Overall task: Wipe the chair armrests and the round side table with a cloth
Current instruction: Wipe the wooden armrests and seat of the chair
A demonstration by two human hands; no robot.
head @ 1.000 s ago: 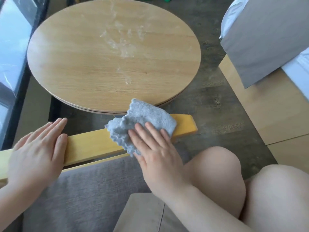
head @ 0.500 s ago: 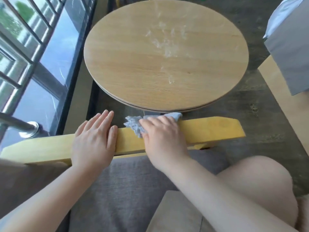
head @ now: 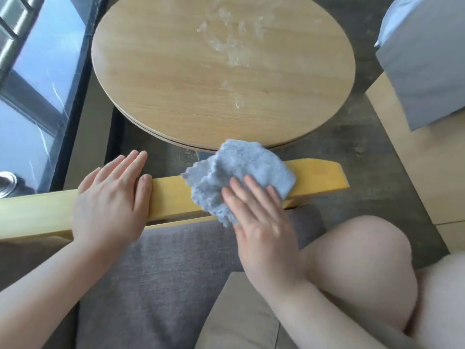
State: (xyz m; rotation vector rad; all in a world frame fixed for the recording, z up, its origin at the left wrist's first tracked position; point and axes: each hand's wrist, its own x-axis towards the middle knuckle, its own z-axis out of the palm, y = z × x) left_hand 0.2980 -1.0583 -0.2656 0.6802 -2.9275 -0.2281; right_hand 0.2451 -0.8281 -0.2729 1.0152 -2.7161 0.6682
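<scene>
A yellow wooden armrest (head: 171,197) runs left to right across the middle of the view. My right hand (head: 259,220) lies flat with straight fingers on a light blue fluffy cloth (head: 239,170) and presses it onto the armrest near its right end. My left hand (head: 110,200) rests flat on the armrest further left, fingers straight and pointing away from me. Just beyond the armrest stands the round wooden side table (head: 191,79), with whitish smears near its far middle.
A grey seat cushion (head: 156,268) and my bare knees (head: 357,268) fill the foreground. A glass window with a dark frame (head: 50,79) runs along the left. A grey-covered piece of furniture (head: 422,61) on light wood stands at the right, with dark floor between.
My right hand slid the cloth to the right along the armrest and the cloth now lies spread out beyond my fingers. The left hand stayed on the armrest. The camera view shifted.
</scene>
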